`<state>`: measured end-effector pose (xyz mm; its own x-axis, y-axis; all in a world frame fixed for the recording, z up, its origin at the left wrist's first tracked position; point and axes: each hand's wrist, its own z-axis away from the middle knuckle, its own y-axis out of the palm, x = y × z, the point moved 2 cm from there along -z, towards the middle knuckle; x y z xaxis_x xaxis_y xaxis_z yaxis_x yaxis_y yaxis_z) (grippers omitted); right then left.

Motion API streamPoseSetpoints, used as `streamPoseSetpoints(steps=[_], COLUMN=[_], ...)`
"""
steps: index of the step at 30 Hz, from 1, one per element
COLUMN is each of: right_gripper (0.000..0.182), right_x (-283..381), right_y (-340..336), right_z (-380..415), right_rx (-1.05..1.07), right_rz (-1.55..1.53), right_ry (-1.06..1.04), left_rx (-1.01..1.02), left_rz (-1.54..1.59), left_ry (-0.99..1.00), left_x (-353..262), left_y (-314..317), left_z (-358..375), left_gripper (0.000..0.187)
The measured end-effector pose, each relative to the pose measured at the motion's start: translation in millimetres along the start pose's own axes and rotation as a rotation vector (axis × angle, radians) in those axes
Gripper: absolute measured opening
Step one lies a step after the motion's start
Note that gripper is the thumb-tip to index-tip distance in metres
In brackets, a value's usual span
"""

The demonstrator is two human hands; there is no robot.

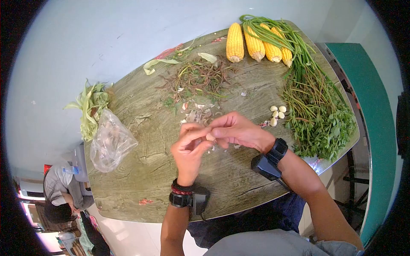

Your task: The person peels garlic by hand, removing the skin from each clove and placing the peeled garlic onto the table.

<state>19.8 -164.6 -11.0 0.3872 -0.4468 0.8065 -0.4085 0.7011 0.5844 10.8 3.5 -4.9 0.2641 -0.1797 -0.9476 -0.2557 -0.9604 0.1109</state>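
Observation:
Between the fingertips of both hands, over the middle of the table, is a small pale garlic clove. My left hand pinches it from the left, fingers curled. My right hand meets it from the right, thumb and forefinger closed on it. Papery garlic skins lie scattered just beyond my fingers. To the right of my right hand sits a small group of peeled garlic cloves.
Several corn cobs and long green beans lie at the back right, above leafy greens. Stem trimmings cover the table's back middle. A clear plastic bag and corn husks are at left. Another person sits beyond.

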Motion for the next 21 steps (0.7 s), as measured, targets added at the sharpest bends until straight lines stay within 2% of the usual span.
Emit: streamPoseSetpoints(steps=[8, 11, 14, 21], right_gripper=[0.023, 0.026, 0.027, 0.023], right_x=[1, -4, -6, 1], right_y=[-3, -8, -10, -4], right_z=[1, -2, -5, -3], right_rx=[0.055, 0.039, 0.030, 0.032], right_rz=[-0.005, -0.103, -0.152, -0.060], right_ry=[0.045, 0.015, -0.010, 0.015], left_rx=[0.013, -0.045, -0.052, -0.074], left_rz=[-0.236, -0.426, -0.621, -0.712], left_ry=[0.106, 0.193, 0.366, 0.413], left_x=[-6, -17, -21, -22], left_y=[3, 8, 9, 10], left_z=[2, 2, 2, 2], left_gripper=[0.037, 0.035, 0.033, 0.032])
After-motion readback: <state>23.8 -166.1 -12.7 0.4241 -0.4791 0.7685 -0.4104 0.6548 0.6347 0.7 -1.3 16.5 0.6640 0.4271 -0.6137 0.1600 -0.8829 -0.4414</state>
